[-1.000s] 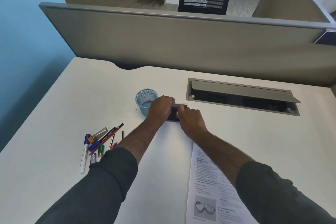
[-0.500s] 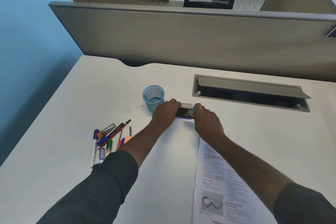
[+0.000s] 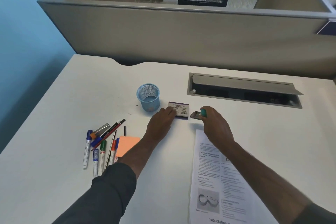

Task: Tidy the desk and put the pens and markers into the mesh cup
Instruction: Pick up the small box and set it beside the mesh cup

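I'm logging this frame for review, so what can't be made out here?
Head view only:
- Pens: lower ends hidden under the left sleeve.
- Green tool: mostly wrapped by the right hand.
- Sheet of paper: cut off by the bottom edge, small print unreadable.
- Desk slot: contents too dark.

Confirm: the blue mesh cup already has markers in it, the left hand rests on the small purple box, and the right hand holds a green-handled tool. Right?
Not quite. The head view shows the blue mesh cup empty; the markers still lie on the desk. The left hand does rest on the small purple box, and the right hand holds the green-handled tool.
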`<action>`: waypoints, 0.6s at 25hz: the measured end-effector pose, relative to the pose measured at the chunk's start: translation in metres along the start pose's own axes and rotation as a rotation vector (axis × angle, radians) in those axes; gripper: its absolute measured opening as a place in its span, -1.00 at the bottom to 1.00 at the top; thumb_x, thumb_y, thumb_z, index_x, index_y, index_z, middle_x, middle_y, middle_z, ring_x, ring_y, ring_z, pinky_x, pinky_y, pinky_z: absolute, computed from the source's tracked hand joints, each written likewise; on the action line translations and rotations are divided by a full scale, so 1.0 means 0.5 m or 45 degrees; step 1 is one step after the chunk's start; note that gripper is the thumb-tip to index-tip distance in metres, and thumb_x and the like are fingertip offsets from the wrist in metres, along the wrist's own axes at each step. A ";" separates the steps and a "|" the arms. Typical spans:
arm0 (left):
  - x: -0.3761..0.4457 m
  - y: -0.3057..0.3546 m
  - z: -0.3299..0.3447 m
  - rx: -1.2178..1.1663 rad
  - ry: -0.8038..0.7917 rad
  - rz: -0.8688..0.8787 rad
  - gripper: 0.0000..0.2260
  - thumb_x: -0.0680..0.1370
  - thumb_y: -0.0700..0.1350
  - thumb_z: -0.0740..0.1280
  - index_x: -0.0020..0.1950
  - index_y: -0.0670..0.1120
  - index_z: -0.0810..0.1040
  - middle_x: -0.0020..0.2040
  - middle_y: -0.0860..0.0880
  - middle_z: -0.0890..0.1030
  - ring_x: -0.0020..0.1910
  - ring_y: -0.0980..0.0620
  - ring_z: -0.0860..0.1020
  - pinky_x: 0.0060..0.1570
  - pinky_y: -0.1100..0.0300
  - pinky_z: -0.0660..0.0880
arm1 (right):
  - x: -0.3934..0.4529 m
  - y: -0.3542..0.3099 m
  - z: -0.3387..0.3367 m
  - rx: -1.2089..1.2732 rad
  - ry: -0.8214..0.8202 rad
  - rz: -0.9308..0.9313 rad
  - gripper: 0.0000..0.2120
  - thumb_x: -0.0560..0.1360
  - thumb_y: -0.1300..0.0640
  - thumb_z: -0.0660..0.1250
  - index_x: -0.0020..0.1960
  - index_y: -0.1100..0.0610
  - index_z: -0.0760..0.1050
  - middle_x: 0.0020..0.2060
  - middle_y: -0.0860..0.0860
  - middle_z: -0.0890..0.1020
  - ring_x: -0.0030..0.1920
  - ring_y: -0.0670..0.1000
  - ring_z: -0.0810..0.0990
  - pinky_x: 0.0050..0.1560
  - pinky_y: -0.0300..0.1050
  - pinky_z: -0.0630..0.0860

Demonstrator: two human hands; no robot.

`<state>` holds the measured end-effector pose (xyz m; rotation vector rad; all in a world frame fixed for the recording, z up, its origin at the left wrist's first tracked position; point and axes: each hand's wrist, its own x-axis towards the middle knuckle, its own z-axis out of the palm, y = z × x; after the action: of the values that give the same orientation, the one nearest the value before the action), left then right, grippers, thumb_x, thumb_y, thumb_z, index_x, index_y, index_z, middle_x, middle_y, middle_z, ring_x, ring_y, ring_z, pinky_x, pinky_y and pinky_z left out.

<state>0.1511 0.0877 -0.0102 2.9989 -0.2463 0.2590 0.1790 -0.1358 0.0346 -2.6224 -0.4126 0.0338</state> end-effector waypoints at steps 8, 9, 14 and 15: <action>-0.014 0.020 -0.010 0.046 0.094 -0.041 -0.78 0.47 -0.31 0.32 0.07 -0.12 0.61 0.13 -0.08 0.64 -0.11 -0.14 0.60 -0.31 0.02 0.53 | -0.071 0.043 -0.043 0.073 -0.064 0.180 -0.66 0.57 0.19 0.28 0.00 -0.20 0.19 -0.24 -0.21 0.50 -0.32 -0.06 0.52 -0.39 -0.24 0.37; -0.012 0.025 -0.019 0.009 0.132 -0.059 -0.80 0.49 -0.28 0.35 0.09 -0.14 0.61 0.14 -0.10 0.64 -0.06 -0.16 0.61 -0.23 0.01 0.56 | -0.077 0.046 -0.052 0.102 -0.068 0.232 -0.69 0.58 0.17 0.26 -0.01 -0.19 0.20 -0.25 -0.21 0.51 -0.32 -0.06 0.52 -0.40 -0.23 0.37; -0.050 0.097 -0.070 -0.171 0.231 -0.172 -0.65 0.59 -0.19 0.36 0.35 -0.30 0.51 0.33 -0.26 0.56 0.28 -0.27 0.55 0.30 -0.15 0.48 | -0.144 0.045 -0.128 0.209 -0.044 0.315 -0.86 0.59 0.11 0.19 -0.04 -0.13 0.28 -0.22 -0.19 0.53 -0.27 -0.07 0.52 -0.44 -0.27 0.36; -0.067 0.118 -0.077 -0.200 0.226 -0.179 -0.64 0.62 -0.17 0.31 0.37 -0.31 0.49 0.36 -0.27 0.53 0.33 -0.27 0.52 0.34 -0.17 0.44 | -0.162 0.044 -0.147 0.225 -0.033 0.296 -0.87 0.57 0.11 0.18 -0.05 -0.12 0.31 -0.21 -0.20 0.52 -0.24 -0.07 0.51 -0.41 -0.28 0.35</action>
<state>0.1023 0.0402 0.0279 2.8002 -0.0355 0.4646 0.1151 -0.2117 0.0855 -2.4830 -0.1054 0.1730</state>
